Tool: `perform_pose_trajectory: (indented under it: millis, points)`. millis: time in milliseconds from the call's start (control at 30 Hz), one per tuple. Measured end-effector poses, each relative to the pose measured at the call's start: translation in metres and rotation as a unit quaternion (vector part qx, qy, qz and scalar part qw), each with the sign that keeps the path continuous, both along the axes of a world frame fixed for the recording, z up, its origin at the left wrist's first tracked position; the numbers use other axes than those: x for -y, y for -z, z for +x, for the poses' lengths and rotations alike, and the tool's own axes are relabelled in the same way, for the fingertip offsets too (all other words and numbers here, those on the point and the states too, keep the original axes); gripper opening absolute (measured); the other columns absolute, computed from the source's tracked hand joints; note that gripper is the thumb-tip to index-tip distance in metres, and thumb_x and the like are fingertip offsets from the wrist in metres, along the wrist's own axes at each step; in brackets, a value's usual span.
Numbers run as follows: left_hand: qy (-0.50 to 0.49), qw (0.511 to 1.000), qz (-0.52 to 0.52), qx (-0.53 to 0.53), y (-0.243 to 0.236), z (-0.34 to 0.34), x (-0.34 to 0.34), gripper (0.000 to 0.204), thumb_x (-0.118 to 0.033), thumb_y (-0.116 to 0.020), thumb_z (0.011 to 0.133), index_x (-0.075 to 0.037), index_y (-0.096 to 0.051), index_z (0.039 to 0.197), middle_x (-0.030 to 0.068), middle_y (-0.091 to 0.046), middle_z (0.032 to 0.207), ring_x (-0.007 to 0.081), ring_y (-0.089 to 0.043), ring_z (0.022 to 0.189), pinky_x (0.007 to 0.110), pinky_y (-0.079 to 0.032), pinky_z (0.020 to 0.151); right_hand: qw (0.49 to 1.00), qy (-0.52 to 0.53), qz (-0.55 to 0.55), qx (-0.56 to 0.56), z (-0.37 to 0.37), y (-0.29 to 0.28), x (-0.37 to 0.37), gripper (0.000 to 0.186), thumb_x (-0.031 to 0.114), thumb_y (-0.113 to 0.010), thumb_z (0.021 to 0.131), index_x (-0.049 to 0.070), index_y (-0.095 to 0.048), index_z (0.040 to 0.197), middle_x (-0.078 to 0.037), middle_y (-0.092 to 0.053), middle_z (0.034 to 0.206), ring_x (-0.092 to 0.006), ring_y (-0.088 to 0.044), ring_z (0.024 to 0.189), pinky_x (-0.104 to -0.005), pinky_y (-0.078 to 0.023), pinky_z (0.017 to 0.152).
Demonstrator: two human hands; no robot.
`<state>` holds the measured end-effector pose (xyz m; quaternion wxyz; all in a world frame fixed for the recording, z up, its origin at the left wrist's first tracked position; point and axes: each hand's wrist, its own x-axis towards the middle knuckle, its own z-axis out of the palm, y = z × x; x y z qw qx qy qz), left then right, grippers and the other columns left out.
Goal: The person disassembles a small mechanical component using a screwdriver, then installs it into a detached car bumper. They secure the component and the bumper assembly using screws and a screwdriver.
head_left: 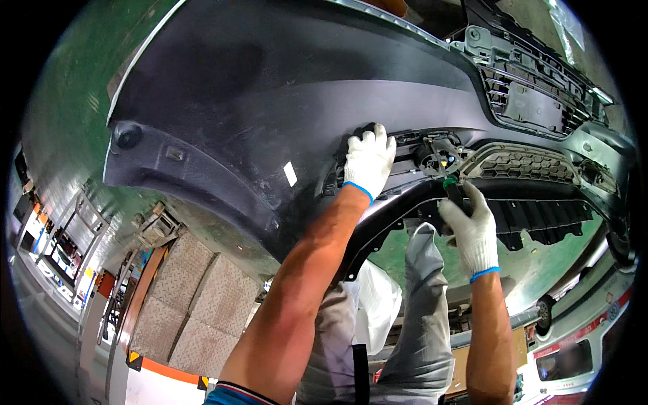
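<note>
A large dark grey car bumper (283, 61) lies across the view in front of me, with its inner side partly showing. My left hand (370, 158), in a white knit glove with a blue cuff, rests on it beside a long slot-like opening, fingers bent and slightly apart. To the right sits a round black lamp-like fitting (437, 155). Just below that, my gloved right hand (476, 233) is closed around a screwdriver (453, 191) with a dark and green handle. Its tip is hidden at the fitting's lower edge.
A honeycomb grille insert (523, 164) and a black slatted lower panel (540, 219) extend right. Another grille (530, 98) lies at the far right. Tread-plate ramps (202, 307) stand at lower left, and a white vehicle (574, 361) at lower right.
</note>
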<state>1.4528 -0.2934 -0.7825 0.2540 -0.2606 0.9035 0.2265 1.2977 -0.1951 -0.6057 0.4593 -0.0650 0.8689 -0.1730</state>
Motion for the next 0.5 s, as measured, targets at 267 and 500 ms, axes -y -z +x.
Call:
perform_pose_trajectory:
  millis: [267, 500]
  points:
    - [-0.003, 1.000, -0.002, 0.001, 0.002, 0.001, -0.002, 0.049, -0.018, -0.059, 0.093, -0.011, -0.056, 0.141, 0.0194, -0.050, 0.149, 0.0298, -0.059, 0.118, 0.048, -0.048, 0.091, 0.800, -0.547, 0.226, -0.103, 0.012, -0.001, 0.025, 0.051, 0.019, -0.071, 0.088, 0.009, -0.056, 0.135, -0.015, -0.069, 0.098, -0.0340, -0.075, 0.085, -0.0462, -0.061, 0.067]
    - [-0.009, 0.999, -0.029, -0.018, 0.008, 0.005, -0.006, 0.045, -0.019, -0.058, 0.094, -0.012, -0.058, 0.139, 0.0177, -0.053, 0.147, 0.0287, -0.061, 0.116, 0.047, -0.049, 0.088, 0.910, 0.386, 0.004, 0.150, 0.016, 0.014, 0.013, 0.050, 0.021, -0.066, 0.097, 0.000, -0.056, 0.142, -0.005, -0.068, 0.084, -0.0095, -0.058, 0.058, -0.0225, -0.043, 0.048]
